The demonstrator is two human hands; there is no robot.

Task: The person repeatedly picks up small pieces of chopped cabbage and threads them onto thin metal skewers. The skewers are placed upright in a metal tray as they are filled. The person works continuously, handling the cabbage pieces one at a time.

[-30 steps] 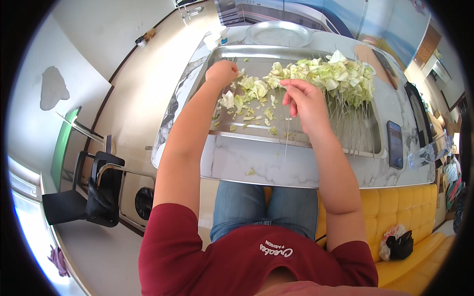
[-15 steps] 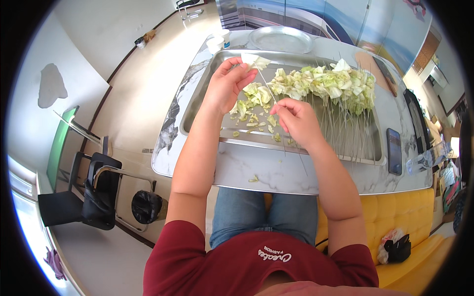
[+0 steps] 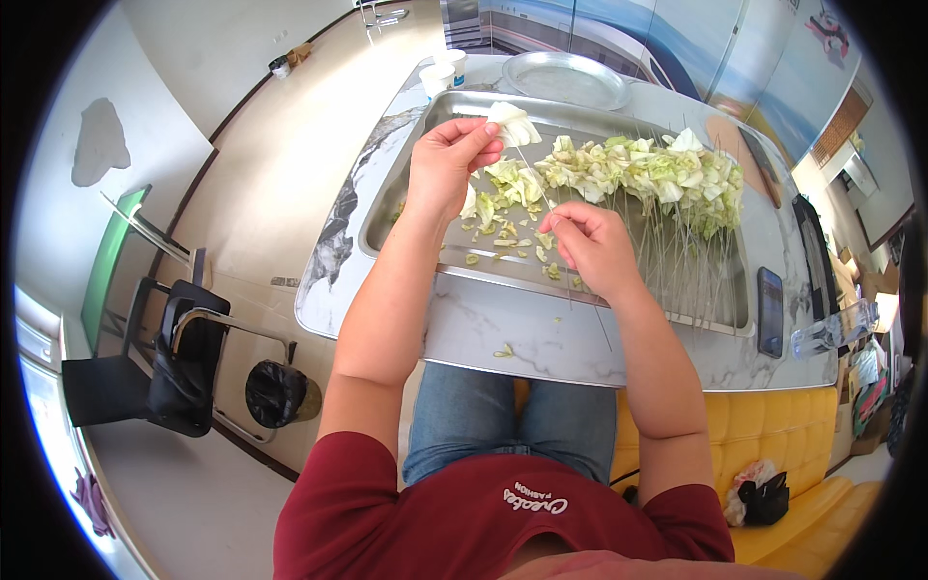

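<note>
My left hand (image 3: 452, 159) pinches a pale cabbage leaf piece (image 3: 512, 126) above the left part of a metal tray (image 3: 503, 281). My right hand (image 3: 592, 246) is closed on a thin skewer (image 3: 530, 170), whose upper end meets the leaf. Further thin sticks trail below the right hand. Loose cabbage pieces (image 3: 512, 181) and small scraps lie in the tray under my hands. On the tray's right side, a row of cabbage skewers (image 3: 667, 169) rests with leaves at the far end and bare sticks toward me.
Behind the tray stand a round metal plate (image 3: 565, 79) and paper cups (image 3: 438, 79). At the right are a phone (image 3: 769, 311), a clear plastic bottle (image 3: 833, 329) and a knife (image 3: 762, 166) on a board. A scrap (image 3: 504, 351) lies near the marble table's front edge.
The leaf in my left hand has turned and now shows a broader, folded face. My hands keep nearly the same places, while the whole view has shifted slightly.
</note>
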